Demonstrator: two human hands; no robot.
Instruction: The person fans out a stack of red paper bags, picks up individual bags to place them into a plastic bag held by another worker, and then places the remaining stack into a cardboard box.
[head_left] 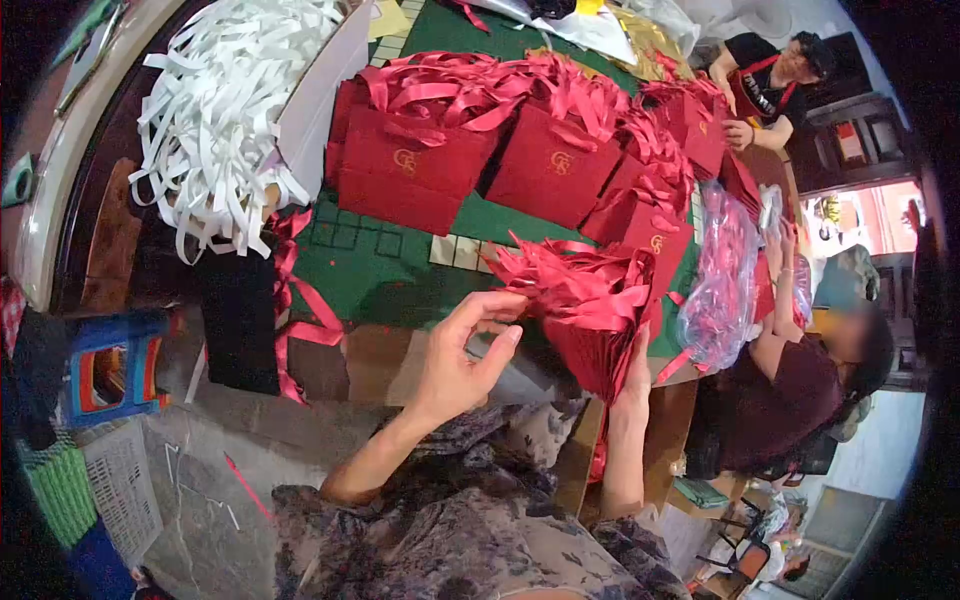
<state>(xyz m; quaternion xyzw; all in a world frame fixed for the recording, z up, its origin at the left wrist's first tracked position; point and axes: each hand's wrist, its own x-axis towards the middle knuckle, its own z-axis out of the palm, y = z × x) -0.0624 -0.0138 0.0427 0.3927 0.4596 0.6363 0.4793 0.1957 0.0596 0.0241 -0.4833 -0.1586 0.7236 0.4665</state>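
A thick stack of flat red gift bags (pixel 598 345) with red ribbon handles stands tilted at the table's front edge. My right hand (pixel 630 378) is wrapped round the right side of this stack and supports it. At the stack's left, my left hand (pixel 470 345) has thumb and fingers apart, with the fingertips right at the ribbon ends and nothing between them. Behind the stack, several rows of red gift bags (pixel 415 165) with a gold emblem stand on the green table mat (pixel 350 265), their ribbons heaped on top.
A box of white ribbons (pixel 235 110) stands at the left, beside a black bag (pixel 240 320). Clear plastic wrap (pixel 718 280) lies on the right. One co-worker (pixel 770 90) handles bags at the far right; another person (pixel 780 400) sits nearer. A blue stool (pixel 115 365) is at lower left.
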